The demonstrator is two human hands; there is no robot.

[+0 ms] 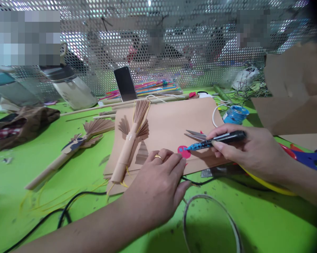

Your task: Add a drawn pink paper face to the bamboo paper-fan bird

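My right hand (pixel 242 151) grips a black marker pen (pixel 227 137) whose front end is smeared with blue paint. Its tip touches a small red paper piece (pixel 184 151) with light blue marks on it. My left hand (pixel 160 175), wearing a ring, lies with fingers stretched over the front edge of brown card sheets (pixel 169 119), fingertips beside the red piece. Scissor blades (pixel 195 135) show just behind the pen; my right hand hides where they lead. On the card, left of my left hand, lies a rolled paper tube with pleated fans (pixel 128 147).
A second paper tube figure (pixel 68 151) lies at left. Behind the card stand a phone (pixel 125 84) and a bundle of coloured sticks (pixel 158 87). An open blue paint jar (pixel 236 114) is at right, near red-and-blue handles (pixel 306 156). A black cable (pixel 81 193) crosses the green table.
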